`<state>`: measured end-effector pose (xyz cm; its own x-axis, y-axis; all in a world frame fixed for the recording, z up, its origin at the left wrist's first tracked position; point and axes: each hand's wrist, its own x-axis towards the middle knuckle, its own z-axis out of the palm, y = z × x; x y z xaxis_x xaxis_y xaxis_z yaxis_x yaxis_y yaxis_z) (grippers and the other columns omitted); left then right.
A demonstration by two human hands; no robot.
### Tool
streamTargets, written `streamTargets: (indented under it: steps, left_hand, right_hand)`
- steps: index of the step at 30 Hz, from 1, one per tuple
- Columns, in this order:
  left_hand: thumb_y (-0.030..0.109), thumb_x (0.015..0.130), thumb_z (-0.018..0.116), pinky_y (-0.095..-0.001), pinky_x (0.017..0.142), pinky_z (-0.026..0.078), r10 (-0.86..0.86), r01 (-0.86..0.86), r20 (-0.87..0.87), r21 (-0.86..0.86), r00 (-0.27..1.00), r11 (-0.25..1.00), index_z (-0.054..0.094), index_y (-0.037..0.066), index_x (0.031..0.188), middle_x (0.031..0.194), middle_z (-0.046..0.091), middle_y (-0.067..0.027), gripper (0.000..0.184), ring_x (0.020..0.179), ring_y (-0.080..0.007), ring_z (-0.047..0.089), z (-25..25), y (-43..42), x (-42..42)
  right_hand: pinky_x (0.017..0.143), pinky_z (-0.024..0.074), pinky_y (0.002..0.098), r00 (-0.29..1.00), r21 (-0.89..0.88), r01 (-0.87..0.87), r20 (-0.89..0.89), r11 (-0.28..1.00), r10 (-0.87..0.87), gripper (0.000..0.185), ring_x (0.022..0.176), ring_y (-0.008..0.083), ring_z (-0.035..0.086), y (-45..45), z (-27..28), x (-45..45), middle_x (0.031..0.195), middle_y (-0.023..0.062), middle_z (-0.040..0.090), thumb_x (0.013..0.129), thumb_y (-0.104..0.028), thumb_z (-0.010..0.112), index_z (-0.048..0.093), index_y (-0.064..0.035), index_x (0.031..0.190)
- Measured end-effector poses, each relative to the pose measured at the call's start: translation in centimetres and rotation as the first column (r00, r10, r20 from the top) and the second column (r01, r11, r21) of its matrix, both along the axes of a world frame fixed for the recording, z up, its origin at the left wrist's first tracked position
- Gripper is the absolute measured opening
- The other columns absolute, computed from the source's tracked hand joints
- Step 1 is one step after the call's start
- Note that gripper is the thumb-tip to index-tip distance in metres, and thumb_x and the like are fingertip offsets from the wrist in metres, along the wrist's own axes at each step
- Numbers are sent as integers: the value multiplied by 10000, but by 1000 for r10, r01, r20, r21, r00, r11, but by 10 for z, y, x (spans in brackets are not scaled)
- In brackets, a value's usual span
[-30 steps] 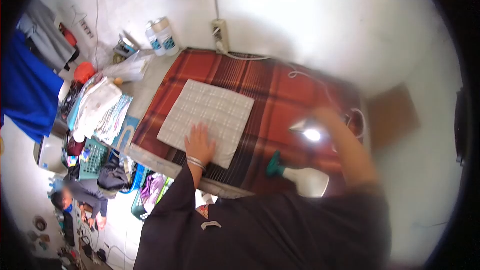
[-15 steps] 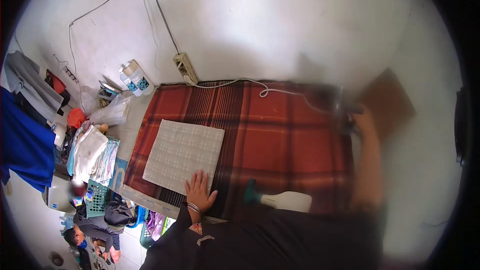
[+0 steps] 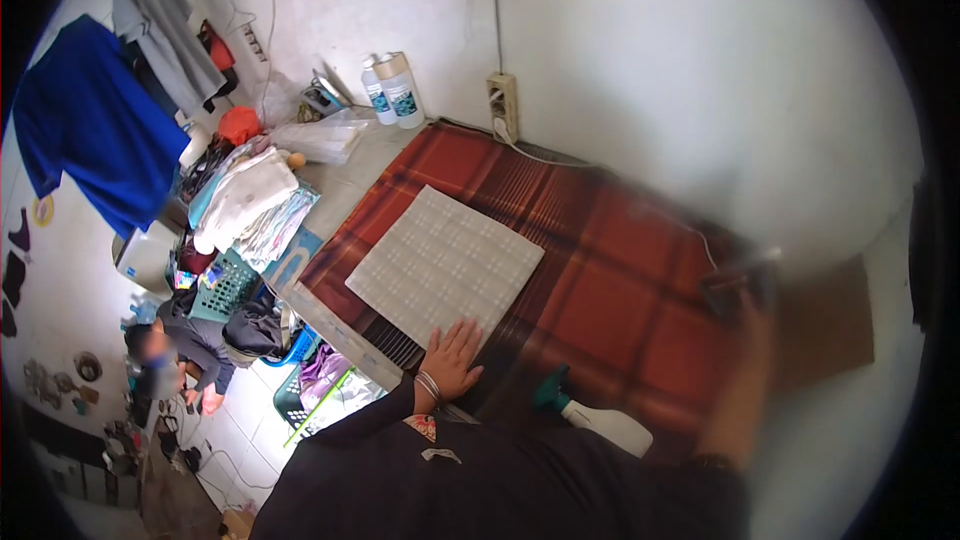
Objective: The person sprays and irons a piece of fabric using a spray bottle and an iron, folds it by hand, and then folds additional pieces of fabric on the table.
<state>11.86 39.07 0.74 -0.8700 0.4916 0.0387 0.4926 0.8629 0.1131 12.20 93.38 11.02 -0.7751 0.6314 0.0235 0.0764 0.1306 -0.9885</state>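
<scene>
My left hand point(image 3: 453, 358) lies flat, fingers stretched out, on the near corner of a folded pale checked cloth point(image 3: 445, 265). The cloth rests on a red and black plaid cover point(image 3: 625, 285) spread over the table. At the right end, my right hand point(image 3: 750, 318) is wrapped around the handle of a corded iron point(image 3: 730, 278); both are smeared by motion. Between my arms, close to my body, a white spray bottle point(image 3: 610, 428) with a green head lies on its side.
A socket block point(image 3: 502, 108) on the wall feeds the cord. Two bottles point(image 3: 400, 90) stand at the table's back left, beside plastic bags and a pile of folded clothes point(image 3: 250, 200). Shirts point(image 3: 100, 125) hang further left. A person point(image 3: 195, 340) sits low beyond the baskets. A brown board point(image 3: 830, 325) stands at right.
The view has swung left and tilted, so the table appears turned. My right hand still holds the iron at the right end, now tipped differently. My left hand stays flat on the cloth.
</scene>
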Motion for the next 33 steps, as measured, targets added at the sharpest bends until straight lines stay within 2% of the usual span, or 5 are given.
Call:
streamTargets:
  steps: [7,10,14,21,33]
  left_hand:
    - [372,852,520,-542,1070,199,68,-72,27,270,997,960,324,80,1395,1473,270,-127,647,1368,-305,238,-12,-13,24]
    - [332,842,541,-529,1070,221,96,-102,35,314,995,944,336,71,1385,1461,288,-136,636,1357,-315,260,-6,-22,33]
    - [258,807,588,-468,1066,272,283,-243,17,564,959,789,370,25,1349,1414,327,-212,629,1329,-351,296,-33,-32,26]
    - [227,852,534,-409,995,376,424,-712,727,664,540,-230,386,-32,1334,1341,444,-223,567,1211,-347,462,-81,-88,-47]
    - [288,749,602,-476,952,396,660,-841,639,541,395,-21,479,70,1290,1244,516,-221,596,1146,-398,491,-10,-140,-107]
  right_hand:
    - [727,497,343,775,183,-432,577,883,259,277,802,207,627,-173,-18,75,874,108,660,729,-239,719,658,-39,911]
    - [788,460,484,489,452,-872,832,188,264,486,930,320,602,-252,-9,93,936,146,646,666,-435,727,661,-74,985]
    - [745,445,486,674,665,-737,711,117,201,369,837,310,606,-248,-45,103,841,116,626,648,-340,731,618,-94,899]
    - [792,484,361,985,603,-56,165,796,-56,423,892,240,616,-112,-9,145,973,171,621,756,-119,627,549,7,1152]
    - [927,415,325,932,463,215,165,860,-322,460,1032,220,549,-53,-66,193,1155,150,554,860,-169,625,478,3,1261]
